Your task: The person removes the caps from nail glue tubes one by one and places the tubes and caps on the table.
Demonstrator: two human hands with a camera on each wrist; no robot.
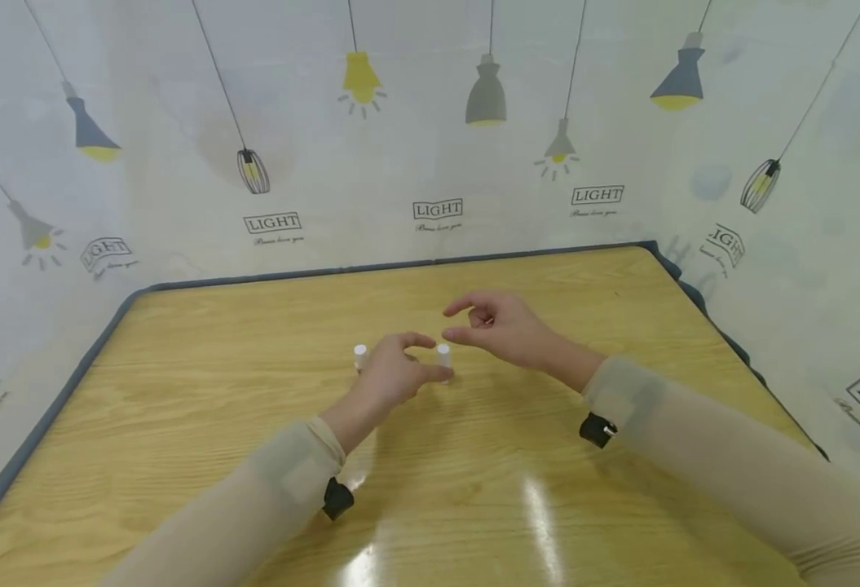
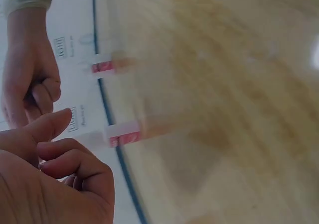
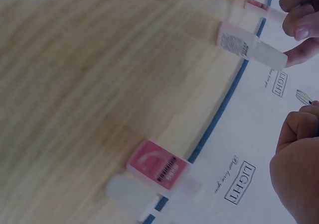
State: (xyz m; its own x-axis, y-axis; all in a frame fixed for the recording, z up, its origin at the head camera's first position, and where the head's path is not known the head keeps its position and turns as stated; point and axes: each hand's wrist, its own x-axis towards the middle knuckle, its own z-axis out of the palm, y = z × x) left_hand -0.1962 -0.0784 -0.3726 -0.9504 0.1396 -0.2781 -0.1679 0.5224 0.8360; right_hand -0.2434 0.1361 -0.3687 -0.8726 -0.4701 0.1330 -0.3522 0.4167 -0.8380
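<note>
A little bottle (image 1: 443,356) with a white cap stands near the middle of the table (image 1: 209,408), and I see the left hand (image 1: 393,372) beside it, thumb and finger loose and apart. Another bottle (image 1: 359,355) stands nearer the left edge, and the right hand (image 1: 506,330) holds nothing, its thumb and pointing finger spread.
</note>
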